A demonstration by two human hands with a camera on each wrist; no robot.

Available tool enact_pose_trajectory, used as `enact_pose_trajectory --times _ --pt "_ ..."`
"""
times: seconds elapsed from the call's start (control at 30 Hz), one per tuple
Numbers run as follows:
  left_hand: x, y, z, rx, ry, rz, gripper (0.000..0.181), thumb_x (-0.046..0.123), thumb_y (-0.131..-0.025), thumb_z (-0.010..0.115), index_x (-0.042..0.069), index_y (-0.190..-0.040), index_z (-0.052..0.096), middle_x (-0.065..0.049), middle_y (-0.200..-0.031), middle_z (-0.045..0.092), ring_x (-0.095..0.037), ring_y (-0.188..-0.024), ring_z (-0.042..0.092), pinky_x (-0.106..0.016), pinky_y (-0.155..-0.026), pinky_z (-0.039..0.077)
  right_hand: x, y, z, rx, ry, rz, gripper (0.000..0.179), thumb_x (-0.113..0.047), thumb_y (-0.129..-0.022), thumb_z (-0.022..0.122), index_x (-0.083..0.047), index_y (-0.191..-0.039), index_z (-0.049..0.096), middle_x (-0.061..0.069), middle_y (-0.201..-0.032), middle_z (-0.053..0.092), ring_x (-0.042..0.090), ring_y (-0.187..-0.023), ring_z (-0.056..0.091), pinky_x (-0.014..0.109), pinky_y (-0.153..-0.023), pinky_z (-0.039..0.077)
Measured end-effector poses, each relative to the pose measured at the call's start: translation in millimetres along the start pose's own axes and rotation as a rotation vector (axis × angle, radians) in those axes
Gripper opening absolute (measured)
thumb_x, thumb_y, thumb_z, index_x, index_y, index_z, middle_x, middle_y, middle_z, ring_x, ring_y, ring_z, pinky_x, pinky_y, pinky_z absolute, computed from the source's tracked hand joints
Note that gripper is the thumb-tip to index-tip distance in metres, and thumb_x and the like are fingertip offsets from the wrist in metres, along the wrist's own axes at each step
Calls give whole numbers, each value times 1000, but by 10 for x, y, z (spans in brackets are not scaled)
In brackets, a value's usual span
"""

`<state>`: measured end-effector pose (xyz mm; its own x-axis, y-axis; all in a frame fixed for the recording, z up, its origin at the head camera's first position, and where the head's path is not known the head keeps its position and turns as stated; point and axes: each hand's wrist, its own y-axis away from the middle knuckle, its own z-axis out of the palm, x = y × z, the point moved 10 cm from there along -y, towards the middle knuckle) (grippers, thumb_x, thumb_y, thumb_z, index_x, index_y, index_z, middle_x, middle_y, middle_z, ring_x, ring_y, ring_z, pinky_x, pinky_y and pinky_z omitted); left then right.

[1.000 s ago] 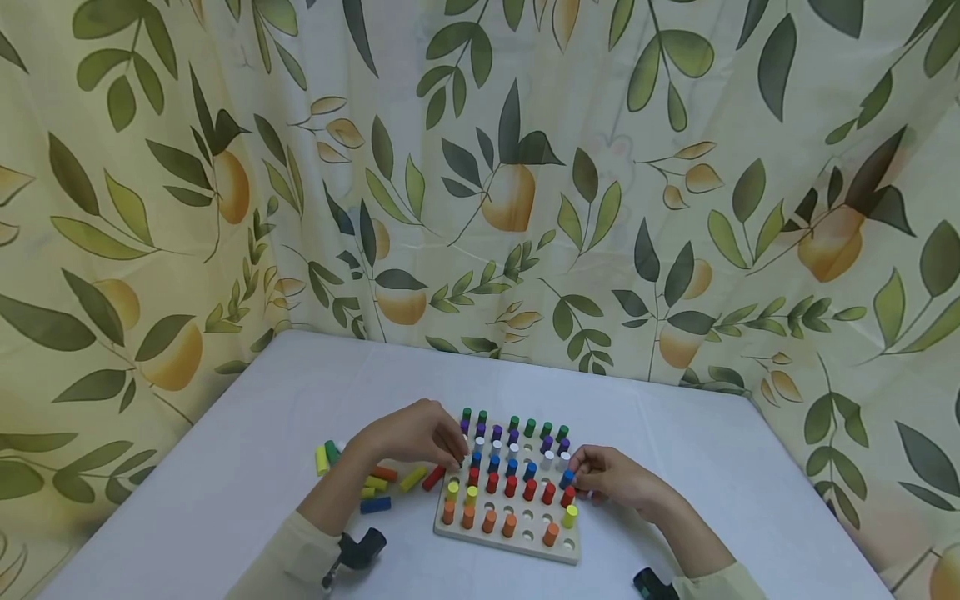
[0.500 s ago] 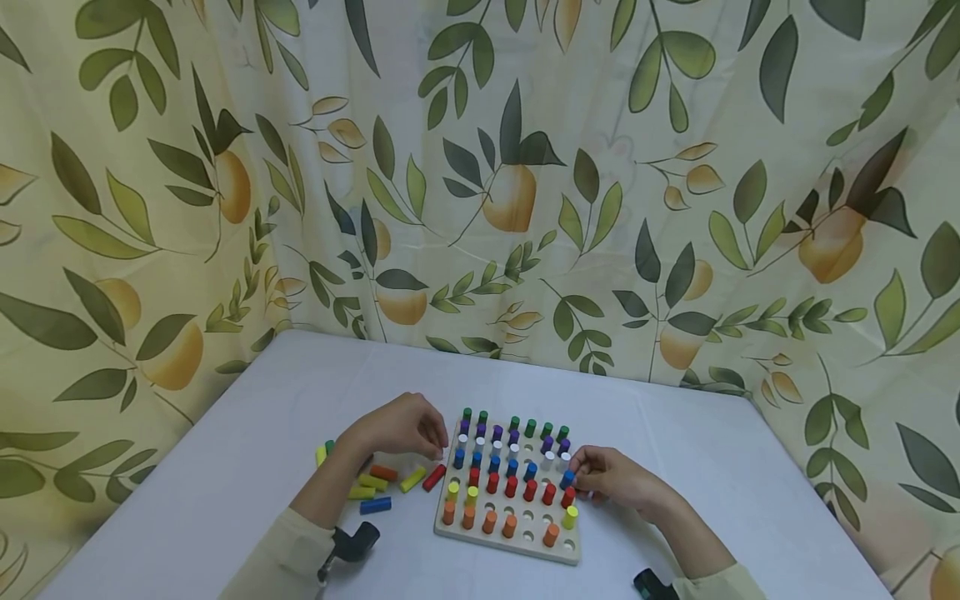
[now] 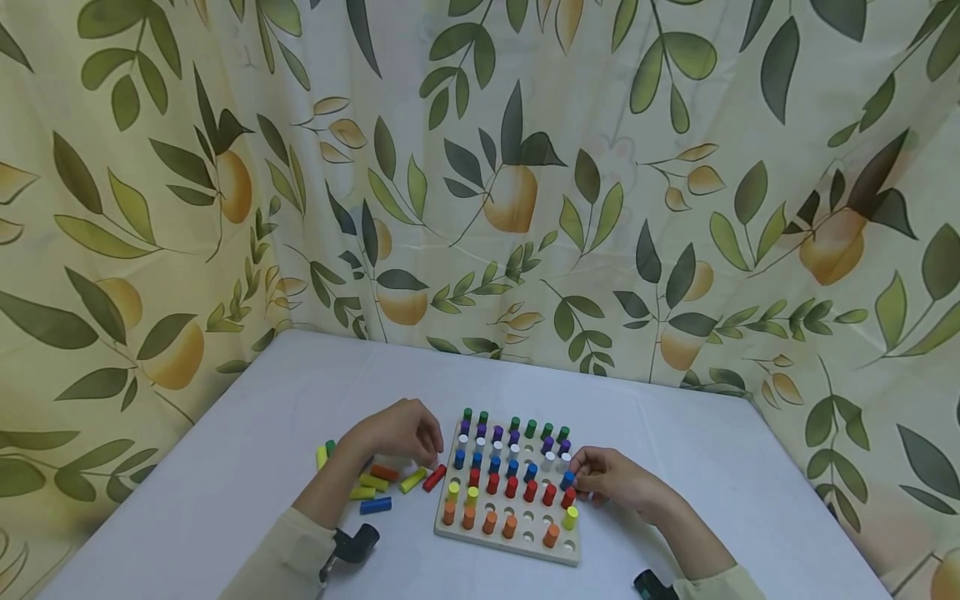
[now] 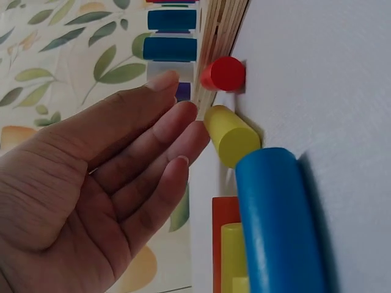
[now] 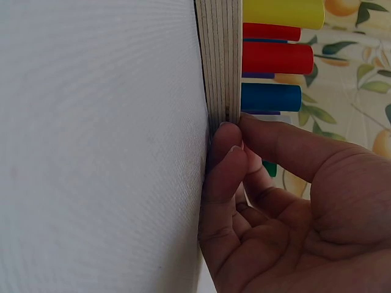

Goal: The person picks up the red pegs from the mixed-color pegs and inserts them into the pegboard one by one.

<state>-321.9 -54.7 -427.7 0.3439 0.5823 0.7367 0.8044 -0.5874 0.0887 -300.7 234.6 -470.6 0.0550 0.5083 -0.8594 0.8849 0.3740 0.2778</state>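
Observation:
A wooden pegboard [image 3: 506, 546] with rows of upright coloured pegs stands on the white table. My right hand [image 3: 618, 479] holds the board's right edge, its thumb on the top face and fingers against the layered side, beside a blue peg [image 5: 272, 97]. To the left of the board, my left hand [image 3: 405, 433] hovers with loosely bent fingers and nothing between them. Below its fingertips lie a loose red peg [image 3: 434, 477] and a yellow peg [image 3: 413, 479]. In the left wrist view, the fingertips come close to that yellow peg [image 4: 235, 137].
More loose pegs lie left of the board: an orange peg [image 3: 385, 472], a blue peg [image 3: 376, 505], several yellow ones, and a green peg [image 3: 332, 449], partly hidden by the left arm. A leaf-and-fruit patterned curtain [image 3: 480, 208] surrounds the table [image 3: 337, 367].
My left hand has moved left off the board's left edge, uncovering the white and blue pegs at the row ends, then dropped slightly toward the loose pegs. The right hand stays put.

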Motion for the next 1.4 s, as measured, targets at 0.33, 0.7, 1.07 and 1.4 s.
enact_pose_trajectory --times 0.33,0.7,1.07,1.4 --pt "-29 -26 121 -24 -34 -32 17 4 -80 89 12 -85 75 4 -77 69 -16 -72 66 -29 -72 57 7 1 12 -10 -5 3 12 -1 -99 64 -1 -110 60 9 -91 57 24 -81 56 31 -67 49" --pt "-67 -16 155 -20 -50 -77 18 0 -81 87 13 -84 75 2 -78 67 -17 -72 64 -30 -69 57 6 7 20 -12 -9 1 12 -2 -99 65 -1 -110 60 8 -90 57 24 -81 56 31 -67 49" --pt "-129 -17 137 18 -91 -142 16 5 -81 88 14 -84 75 0 -76 65 -17 -68 60 -28 -65 54 23 3 7 -2 -6 8 13 -3 -99 65 -1 -110 60 8 -92 58 24 -82 57 33 -69 50" --pt "-88 -37 130 42 -100 -122 17 9 -80 90 14 -82 74 -1 -71 64 -16 -64 58 -28 -62 53 14 -12 -9 5 6 12 12 -2 -99 65 -2 -110 61 8 -90 58 23 -81 56 32 -67 49"
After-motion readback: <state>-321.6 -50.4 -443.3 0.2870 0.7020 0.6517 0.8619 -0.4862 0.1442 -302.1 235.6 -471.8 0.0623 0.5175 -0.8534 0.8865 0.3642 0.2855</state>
